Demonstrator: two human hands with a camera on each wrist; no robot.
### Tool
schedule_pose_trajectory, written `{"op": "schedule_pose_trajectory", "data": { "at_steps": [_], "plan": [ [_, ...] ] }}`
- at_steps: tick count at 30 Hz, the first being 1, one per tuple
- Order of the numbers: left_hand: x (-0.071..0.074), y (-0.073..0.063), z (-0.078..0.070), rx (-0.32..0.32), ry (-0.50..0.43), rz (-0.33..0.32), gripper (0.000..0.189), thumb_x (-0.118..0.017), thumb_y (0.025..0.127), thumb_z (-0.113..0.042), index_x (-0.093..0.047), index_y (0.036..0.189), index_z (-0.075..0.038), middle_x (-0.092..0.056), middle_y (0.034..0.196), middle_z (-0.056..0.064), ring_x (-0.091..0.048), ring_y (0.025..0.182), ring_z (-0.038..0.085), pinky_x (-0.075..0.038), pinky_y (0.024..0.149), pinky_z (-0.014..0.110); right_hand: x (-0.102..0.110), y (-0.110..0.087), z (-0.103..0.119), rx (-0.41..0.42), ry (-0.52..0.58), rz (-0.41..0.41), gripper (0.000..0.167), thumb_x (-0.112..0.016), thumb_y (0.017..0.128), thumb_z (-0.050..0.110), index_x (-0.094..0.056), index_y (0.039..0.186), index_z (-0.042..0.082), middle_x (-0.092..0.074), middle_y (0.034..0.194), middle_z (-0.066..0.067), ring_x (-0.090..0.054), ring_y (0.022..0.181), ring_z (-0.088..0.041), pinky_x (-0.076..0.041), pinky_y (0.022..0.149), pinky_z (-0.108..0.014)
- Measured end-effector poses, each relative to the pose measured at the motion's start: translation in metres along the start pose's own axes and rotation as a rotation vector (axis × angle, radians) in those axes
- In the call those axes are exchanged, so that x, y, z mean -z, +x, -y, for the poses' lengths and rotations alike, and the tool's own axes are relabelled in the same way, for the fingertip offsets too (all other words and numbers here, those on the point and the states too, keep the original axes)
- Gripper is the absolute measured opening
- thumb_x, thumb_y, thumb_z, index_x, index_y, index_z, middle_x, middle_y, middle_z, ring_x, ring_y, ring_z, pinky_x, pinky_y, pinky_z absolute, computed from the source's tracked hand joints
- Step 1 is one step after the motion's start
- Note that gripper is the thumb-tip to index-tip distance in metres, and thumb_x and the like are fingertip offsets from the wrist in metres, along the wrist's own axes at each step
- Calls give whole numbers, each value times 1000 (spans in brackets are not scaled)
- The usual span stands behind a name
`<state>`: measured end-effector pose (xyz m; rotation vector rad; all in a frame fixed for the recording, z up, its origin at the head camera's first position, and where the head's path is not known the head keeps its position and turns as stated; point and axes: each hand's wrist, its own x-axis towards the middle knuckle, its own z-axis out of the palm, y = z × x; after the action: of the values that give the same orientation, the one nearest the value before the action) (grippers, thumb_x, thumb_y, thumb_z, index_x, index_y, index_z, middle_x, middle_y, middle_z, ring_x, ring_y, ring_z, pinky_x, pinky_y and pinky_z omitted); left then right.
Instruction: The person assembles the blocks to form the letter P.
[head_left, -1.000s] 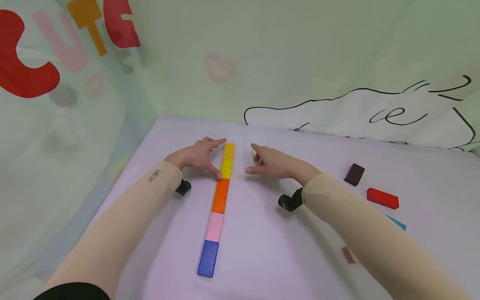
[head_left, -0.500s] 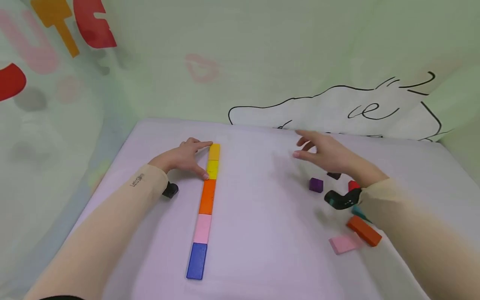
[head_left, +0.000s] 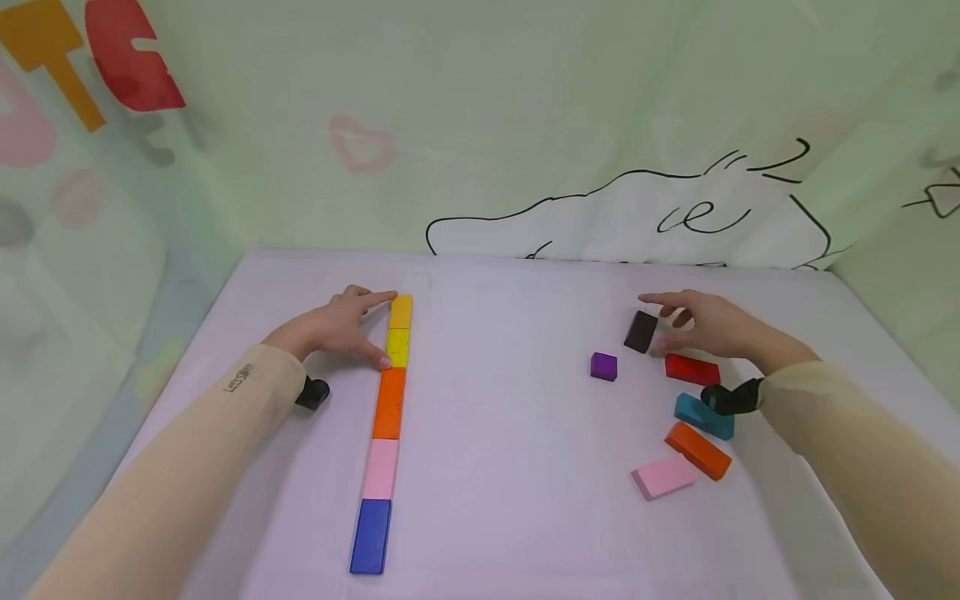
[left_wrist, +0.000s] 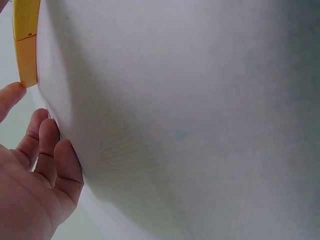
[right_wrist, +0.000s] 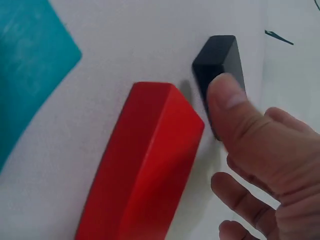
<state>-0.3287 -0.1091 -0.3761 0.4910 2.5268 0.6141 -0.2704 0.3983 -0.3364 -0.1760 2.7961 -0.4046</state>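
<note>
My left hand [head_left: 337, 325] spreads along a straight row of blocks, index fingertip at the far end of the amber block [head_left: 401, 311]. Its thumb tip rests by the seam between the yellow block [head_left: 398, 343] and the orange block [head_left: 389, 404]. Nearer in the row lie a pink block [head_left: 381, 468] and a blue block [head_left: 371, 536]. In the left wrist view, the other fingers are bent beside the row. My right hand [head_left: 712, 325] is at the dark block [head_left: 641, 331], index finger stretched past its far end. In the right wrist view, the thumb [right_wrist: 227, 95] overlaps that block.
Left of the dark block lies a purple cube [head_left: 603, 367]. Close below the right hand are a red block [head_left: 692, 369], a teal block [head_left: 705, 415], a second orange block [head_left: 697, 450] and another pink block [head_left: 664, 477]. A printed cloth [head_left: 487, 125] hangs behind the table.
My right hand has moved right, away from beside the row to the dark block among the loose blocks. My left hand stays at the row, while the head view has turned right.
</note>
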Motion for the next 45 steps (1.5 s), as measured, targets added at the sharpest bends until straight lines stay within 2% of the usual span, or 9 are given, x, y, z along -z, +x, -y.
{"op": "schedule_pose_trajectory", "data": {
  "at_steps": [3,6,10,15,20,25,35,39,45],
  "plan": [
    [0,-2,0,-3,-3,1,108,-87,80,-39,-22,165,-24,-17,165,23,-24,148,46,-30,116,68,-2,3,4,5,-13,26,75,-79,90,22,-43,155,10,-54,133,-28,-55,117,-46,-61,80,-46],
    [0,-2,0,-9,-1,-3,107,-87,81,-38,-22,165,-22,-18,164,24,-25,147,46,-30,116,68,-4,6,7,12,-43,12,64,-76,91,14,-50,149,4,-60,125,-27,-58,109,-42,-61,78,-43],
    [1,-3,-1,-11,0,-6,107,-87,81,-38,-23,164,-21,-18,164,24,-25,147,47,-30,116,69,-3,10,14,0,-55,-13,49,-73,93,9,-60,139,0,-66,116,-24,-58,107,-40,-59,83,-46],
    [2,-3,-1,-9,-1,2,107,-87,81,-37,-22,165,-22,-17,165,24,-23,148,48,-29,117,69,-3,16,27,11,-38,10,43,-74,93,9,-64,133,-3,-71,111,-21,-59,106,-38,-56,89,-51],
    [-1,-2,-3,-12,-13,2,108,-87,80,-39,-22,165,-24,-17,165,22,-22,149,47,-27,118,69,-1,28,56,62,-35,49,39,-75,92,10,-68,128,-4,-74,104,-15,-62,103,-33,-55,93,-52],
    [-3,1,-9,-6,-22,-9,108,-88,79,-40,-23,164,-28,-17,166,20,-23,149,44,-29,118,68,-3,47,98,169,-67,89,34,-78,90,11,-72,119,-4,-75,99,-11,-62,95,-26,-54,88,-45],
    [-6,-2,-23,10,-38,-5,109,-88,78,-40,-22,164,-32,-18,165,16,-24,149,40,-31,118,65,-25,88,175,276,-10,93,34,-77,91,14,-73,121,0,-74,106,-13,-63,100,-26,-51,93,-41],
    [-6,-6,-30,19,-60,-5,108,-89,78,-38,-23,164,-34,-17,166,14,-23,149,38,-31,118,64,-29,97,192,283,18,92,36,-76,92,14,-72,125,3,-73,108,-13,-62,103,-26,-49,96,-40],
    [-8,-6,-38,24,-52,2,107,-88,78,-39,-23,163,-35,-16,167,14,-21,151,37,-31,118,64,-33,102,197,282,29,72,38,-74,94,15,-69,131,6,-72,111,-15,-61,101,-28,-49,94,-40]
  ]
}}
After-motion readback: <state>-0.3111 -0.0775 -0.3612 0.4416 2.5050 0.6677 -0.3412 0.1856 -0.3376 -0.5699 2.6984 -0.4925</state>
